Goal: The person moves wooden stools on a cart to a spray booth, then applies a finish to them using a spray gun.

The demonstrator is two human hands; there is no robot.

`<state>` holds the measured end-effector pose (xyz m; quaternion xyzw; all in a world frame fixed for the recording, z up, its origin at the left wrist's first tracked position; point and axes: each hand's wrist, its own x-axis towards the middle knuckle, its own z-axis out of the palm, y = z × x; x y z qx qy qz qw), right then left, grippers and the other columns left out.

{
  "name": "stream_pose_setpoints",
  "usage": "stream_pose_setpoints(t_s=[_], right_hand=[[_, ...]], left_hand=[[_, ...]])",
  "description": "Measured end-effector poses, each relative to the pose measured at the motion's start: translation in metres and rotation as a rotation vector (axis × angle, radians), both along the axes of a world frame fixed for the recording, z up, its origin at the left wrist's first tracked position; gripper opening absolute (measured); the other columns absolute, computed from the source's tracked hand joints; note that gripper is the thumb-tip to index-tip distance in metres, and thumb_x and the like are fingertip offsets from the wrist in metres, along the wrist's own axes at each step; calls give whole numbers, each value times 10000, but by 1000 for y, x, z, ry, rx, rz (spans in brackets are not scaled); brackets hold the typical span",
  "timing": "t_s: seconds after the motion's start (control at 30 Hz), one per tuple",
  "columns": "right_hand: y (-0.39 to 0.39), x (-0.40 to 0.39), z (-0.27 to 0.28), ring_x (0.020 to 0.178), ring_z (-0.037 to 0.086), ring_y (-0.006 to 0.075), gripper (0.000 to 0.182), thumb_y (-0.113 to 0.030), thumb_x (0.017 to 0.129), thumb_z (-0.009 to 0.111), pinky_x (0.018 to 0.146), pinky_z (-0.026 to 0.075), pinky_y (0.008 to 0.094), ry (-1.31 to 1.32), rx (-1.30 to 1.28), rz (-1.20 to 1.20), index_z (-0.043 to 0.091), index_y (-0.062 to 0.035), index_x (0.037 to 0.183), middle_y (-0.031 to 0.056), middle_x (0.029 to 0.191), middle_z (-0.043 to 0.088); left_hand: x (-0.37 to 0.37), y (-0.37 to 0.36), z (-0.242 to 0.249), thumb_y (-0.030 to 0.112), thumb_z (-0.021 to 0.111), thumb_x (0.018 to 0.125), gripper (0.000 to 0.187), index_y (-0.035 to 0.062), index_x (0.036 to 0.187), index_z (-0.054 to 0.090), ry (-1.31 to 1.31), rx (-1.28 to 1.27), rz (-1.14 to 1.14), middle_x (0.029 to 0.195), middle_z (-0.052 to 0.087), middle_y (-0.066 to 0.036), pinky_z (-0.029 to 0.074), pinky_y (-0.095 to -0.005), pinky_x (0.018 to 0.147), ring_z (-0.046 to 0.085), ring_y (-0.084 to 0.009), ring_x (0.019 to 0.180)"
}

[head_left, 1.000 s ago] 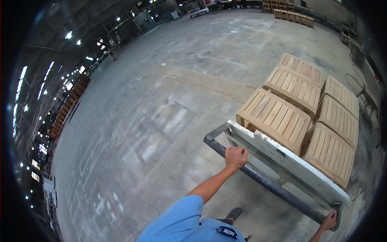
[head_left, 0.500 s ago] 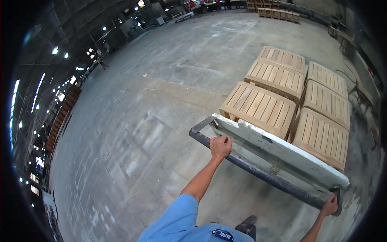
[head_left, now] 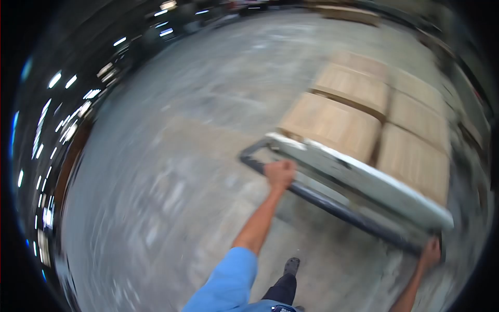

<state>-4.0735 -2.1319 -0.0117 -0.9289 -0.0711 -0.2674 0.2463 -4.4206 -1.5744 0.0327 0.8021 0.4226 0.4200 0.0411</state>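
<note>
My left hand [head_left: 281,173] is wrapped round the dark push handle [head_left: 338,210] of a cart, close to its left corner. At the far right end of the same bar, my right hand [head_left: 430,252] grips too. Just past the handle stands a white, chipped foam-like board [head_left: 364,176], upright along the cart's near side. Beyond it sit several wooden slatted stools [head_left: 332,118] in two rows, their tops blurred by motion. The cart's bed under them is hidden.
Grey concrete floor [head_left: 208,99] stretches ahead and to the left. A low wooden stack [head_left: 348,15] lies at the far back. Dark furniture-like shapes [head_left: 468,130] line the right side. Along the left wall runs a brown stack [head_left: 73,166], smeared by motion.
The view has blurred, and the cart sits slightly higher in it. One foot now shows stretched forward beneath the handle. Both hands have kept their grip on the bar.
</note>
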Motion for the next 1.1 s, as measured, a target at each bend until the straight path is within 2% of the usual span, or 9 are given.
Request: stream_pose_setpoints(t_s=[0.07, 0.1, 0.2, 0.23, 0.6, 0.8, 0.93, 1.03, 1.1], right_hand=[[-14, -41, 16, 550, 573, 335, 231, -253, 826, 608, 527, 408, 448, -46, -100, -15, 639, -53, 715, 168, 670, 617], [-46, -51, 11, 571, 573, 349, 203, -248, 807, 610, 554, 424, 452, -104, -74, -61, 657, -76, 711, 160, 670, 616], [-53, -56, 29, 742, 593, 357, 212, -281, 823, 605, 799, 431, 436, 42, 16, -222, 670, -83, 784, 135, 715, 641], [-25, -51, 36, 757, 591, 355, 218, -284, 828, 601, 835, 422, 429, 159, 66, -211, 665, -81, 784, 132, 719, 642], [16, -38, 31, 762, 619, 320, 273, -296, 864, 552, 922, 385, 420, 39, -14, -143, 698, -87, 769, 129, 738, 671], [64, 21, -5, 697, 601, 331, 260, -261, 865, 567, 949, 359, 431, -43, -80, -161, 649, -63, 718, 145, 673, 643], [102, 58, 12, 715, 604, 329, 249, -253, 860, 570, 961, 353, 448, -3, -93, -146, 647, -70, 708, 143, 654, 636], [75, 103, -1, 730, 605, 324, 262, -263, 866, 560, 962, 353, 449, 36, -106, -135, 641, -72, 706, 143, 654, 631], [146, 130, 16, 737, 606, 322, 268, -269, 869, 554, 957, 357, 449, 48, -129, -161, 639, -74, 706, 146, 659, 632]], left_hand=[[-29, -13, -5, 315, 609, 794, 244, 124, 681, 711, 132, -179, -23, 656, 650, -143, 474, -430, 618, 634, -337, 601], [-33, -52, 29, 304, 599, 803, 252, 102, 671, 675, 33, -154, -47, 626, 635, -146, 466, -429, 611, 617, -340, 571], [-21, -72, 39, 255, 592, 812, 244, 66, 666, 643, 79, -120, -60, 592, 622, -132, 462, -424, 623, 608, -339, 565], [-13, -53, 28, 255, 592, 812, 244, 66, 666, 643, 82, -129, -93, 592, 622, -132, 462, -424, 623, 608, -339, 565], [2, -9, -18, 271, 571, 836, 257, 42, 780, 672, -8, -141, -68, 694, 654, -177, 475, -454, 607, 639, -374, 642], [67, 40, -56, 304, 552, 851, 307, 27, 821, 679, 23, -198, -52, 752, 672, -178, 482, -435, 634, 657, -362, 691], [115, 82, -52, 307, 543, 859, 324, 15, 836, 682, 57, -251, -32, 756, 675, -179, 481, -422, 641, 661, -346, 688], [151, 54, -61, 318, 552, 858, 333, 13, 835, 683, 46, -252, -9, 739, 671, -174, 479, -418, 632, 659, -332, 672], [202, 142, -50, 325, 558, 858, 324, 28, 825, 684, 58, -244, -56, 735, 668, -170, 474, -422, 626, 656, -332, 669]])
